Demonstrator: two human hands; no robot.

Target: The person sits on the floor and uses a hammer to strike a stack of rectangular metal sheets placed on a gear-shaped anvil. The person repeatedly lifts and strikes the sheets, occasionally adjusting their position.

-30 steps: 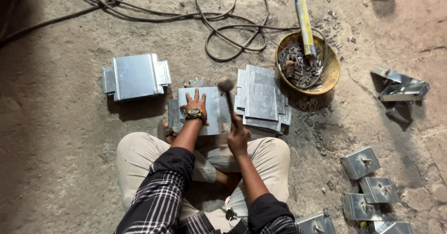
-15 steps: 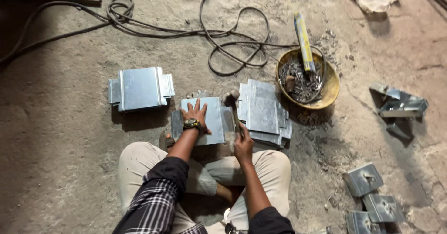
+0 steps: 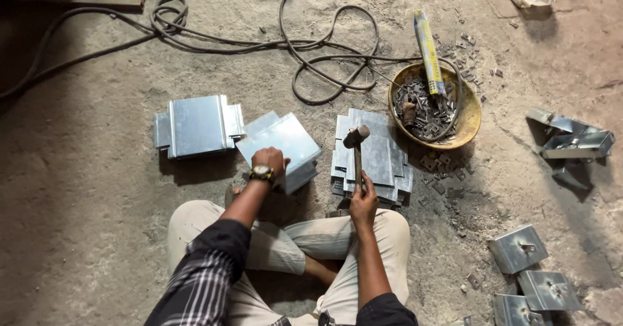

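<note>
My left hand (image 3: 269,160) clamps the tilted metal plate (image 3: 280,145), wrist bent down; my right hand (image 3: 363,204) grips the hammer (image 3: 357,149) upright over the plate stack (image 3: 383,157).

Sleeves: dark plaid with pale stripes, rolled to the elbows
Left hand (image 3: 269,160): bare, with a round-faced wristwatch (image 3: 261,172) on a dark strap
Right hand (image 3: 363,204): bare, nothing worn
Trousers: pale beige cloth trousers (image 3: 295,245)
</note>
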